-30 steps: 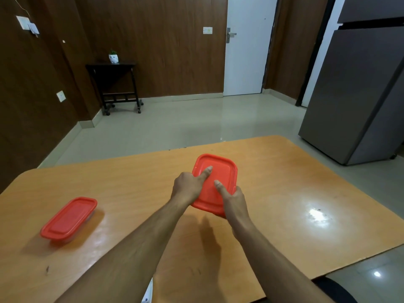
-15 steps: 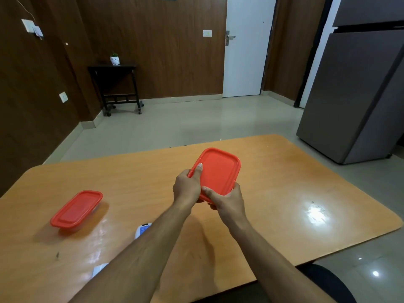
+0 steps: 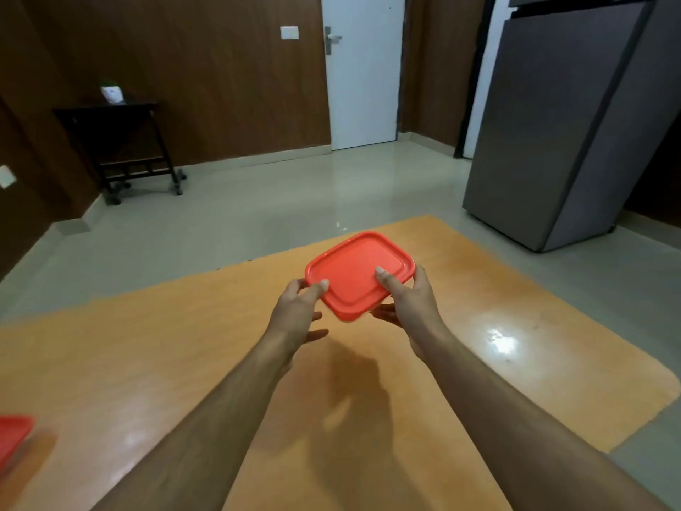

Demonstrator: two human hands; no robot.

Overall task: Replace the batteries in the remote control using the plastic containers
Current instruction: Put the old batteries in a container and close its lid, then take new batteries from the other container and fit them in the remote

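A square container with a red lid (image 3: 355, 274) is held up above the far part of the orange wooden table (image 3: 516, 296). My left hand (image 3: 294, 311) grips its left edge, thumb on the lid. On the right side, my right hand (image 3: 409, 302) holds it with the thumb pressed on top and fingers underneath. The body of the container is hidden beneath the lid and my hands. A second red-lidded container (image 3: 13, 437) shows only partly at the left edge of the table. The remote control is out of view.
A grey refrigerator (image 3: 575, 116) stands on the floor beyond the table's right side. A white door (image 3: 363, 68) is in the far wall. A dark side table (image 3: 118, 142) with a small pot stands by the left wall.
The container has been lifted higher and turned flatter, with my hands now apart on opposite edges. The view has swung right, so the second container slid to the left edge and the remote left the frame.
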